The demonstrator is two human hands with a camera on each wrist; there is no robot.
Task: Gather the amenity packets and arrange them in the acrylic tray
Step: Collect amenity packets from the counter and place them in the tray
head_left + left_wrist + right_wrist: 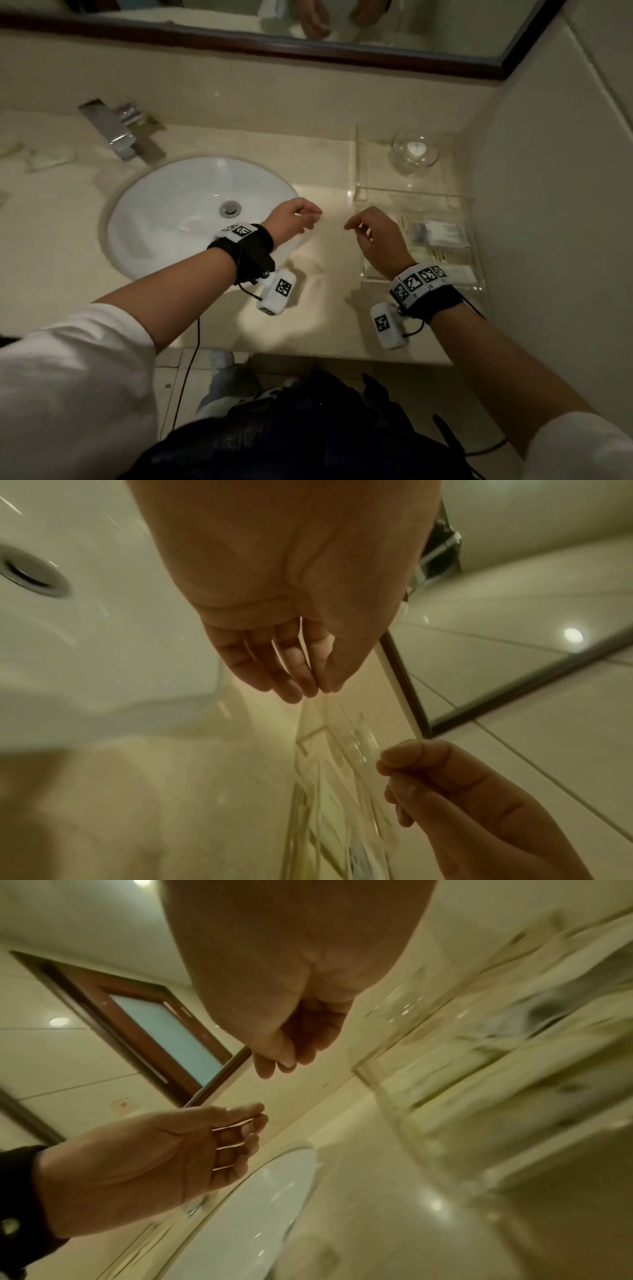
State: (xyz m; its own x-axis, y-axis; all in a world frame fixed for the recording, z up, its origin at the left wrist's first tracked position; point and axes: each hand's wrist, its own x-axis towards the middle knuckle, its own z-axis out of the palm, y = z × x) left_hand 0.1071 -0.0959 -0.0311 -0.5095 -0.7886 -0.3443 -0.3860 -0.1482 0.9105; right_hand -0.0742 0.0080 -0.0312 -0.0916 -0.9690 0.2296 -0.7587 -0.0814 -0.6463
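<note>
L hand (291, 219) hung over the counter (329, 308) at the basin's (191, 212) 3 o'clock edge, fingers loosely curled, nothing in them; the L wrist view showed the fingertips (291, 691) drooping, bare. R hand (375, 236) was just beside it at 3 o'clock, apart from it, fingers (274, 1064) half-curled and slack, also holding nothing. Both hovered w/o touching the counter.

Tray (359, 161), clear acrylic, sat at 3 o'clock of the R hand against the side wall. Packets (438, 234) lay stacked flat in its near compartment, w/ more pale ones toward 6 o'clock, partly behind the R wrist. Exact count: can't tell. A glass bowl (416, 152) w/ a small white item stood in the far compartment, at 12 o'clock of the packets.

Tap (116, 132) stood at the basin's 11 o'clock. A mirror (342, 34) ran along the back wall.
</note>
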